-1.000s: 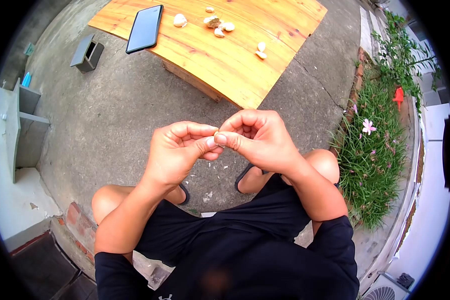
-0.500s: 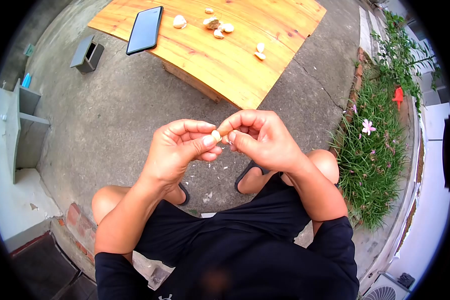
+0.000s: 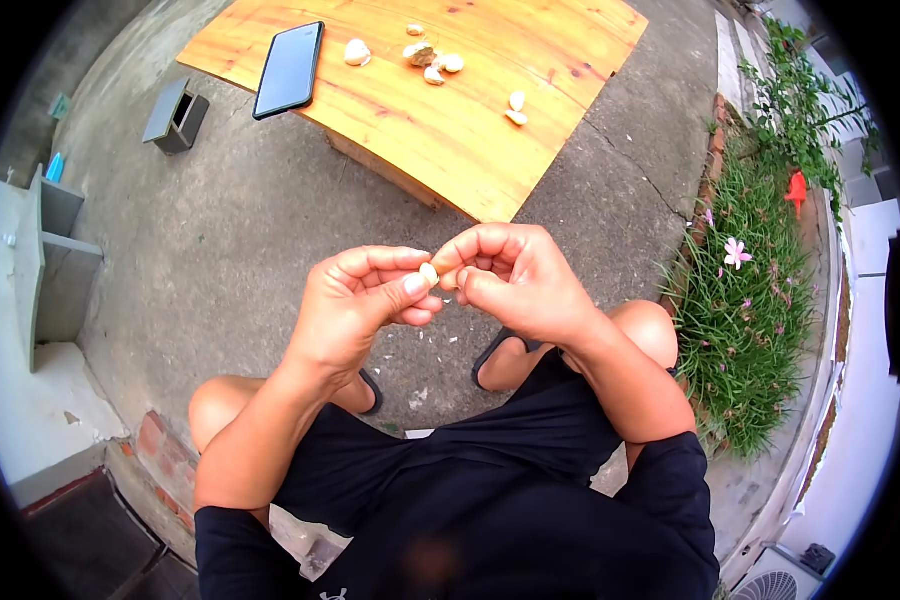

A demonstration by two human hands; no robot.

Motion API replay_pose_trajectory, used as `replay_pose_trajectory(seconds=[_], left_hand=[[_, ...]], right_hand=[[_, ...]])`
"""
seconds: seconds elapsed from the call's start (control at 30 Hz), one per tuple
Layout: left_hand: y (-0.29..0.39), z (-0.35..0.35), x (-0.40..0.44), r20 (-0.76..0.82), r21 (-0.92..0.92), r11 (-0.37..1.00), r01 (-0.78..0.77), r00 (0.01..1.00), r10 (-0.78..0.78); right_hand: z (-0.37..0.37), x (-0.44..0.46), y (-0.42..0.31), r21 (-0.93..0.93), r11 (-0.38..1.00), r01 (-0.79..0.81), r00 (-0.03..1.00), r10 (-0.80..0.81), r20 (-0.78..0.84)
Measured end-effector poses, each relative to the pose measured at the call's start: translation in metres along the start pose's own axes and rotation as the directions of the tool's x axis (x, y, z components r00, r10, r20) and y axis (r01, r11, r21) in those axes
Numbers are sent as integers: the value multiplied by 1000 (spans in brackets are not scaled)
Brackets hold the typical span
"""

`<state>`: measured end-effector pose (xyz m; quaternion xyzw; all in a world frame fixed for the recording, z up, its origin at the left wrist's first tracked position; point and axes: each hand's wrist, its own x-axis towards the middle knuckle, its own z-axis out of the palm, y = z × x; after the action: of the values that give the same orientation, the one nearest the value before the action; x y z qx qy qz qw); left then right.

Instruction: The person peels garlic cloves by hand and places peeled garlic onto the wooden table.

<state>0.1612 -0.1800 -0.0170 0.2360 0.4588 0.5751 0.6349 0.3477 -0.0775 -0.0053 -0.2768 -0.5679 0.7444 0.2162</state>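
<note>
Pinching bare-looking clove (image 3: 429, 272) in left hand (image 3: 348, 298) beside curled right hand (image 3: 532, 284) (grip unclear), leaving garlic cluster (image 3: 420, 55) at twelve o'clock seemingly unpeeled

1 wooden table (image 3: 450, 150) stands on grey floor (image 3: 220, 240), perhaps concrete, in daylight.

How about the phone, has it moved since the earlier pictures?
No. Against the wooden table, the phone lies in the same spot; only the camera's view shifted slightly.
</note>
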Motion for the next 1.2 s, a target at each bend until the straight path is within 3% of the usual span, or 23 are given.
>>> replay_pose_trajectory(seconds=[0.23,0.67,0.87,1.07,1.17,1.2], left_hand=[[-6,2,0,11,100,992,-74,997,74],[-8,3,0,3,109,984,-138,990,139],[-4,4,-1,-28,50,996,-79,996,81],[-1,1,1,-28,-46,998,-47,999,46],[-1,0,2,-24,-47,998,-45,999,44],[-1,0,1,-21,-43,998,-42,999,42]], right_hand=[[1,0,-1,-22,999,-35,999,34,-27],[5,-1,-7,57,997,-45,998,48,-51],[4,0,7,-219,975,46,990,-74,-120],[0,-1,-1,-347,937,30,992,-71,-105],[-7,-4,-10,-541,826,156,982,-189,-5],[-5,-2,-7,-512,828,227,959,-282,-31]])
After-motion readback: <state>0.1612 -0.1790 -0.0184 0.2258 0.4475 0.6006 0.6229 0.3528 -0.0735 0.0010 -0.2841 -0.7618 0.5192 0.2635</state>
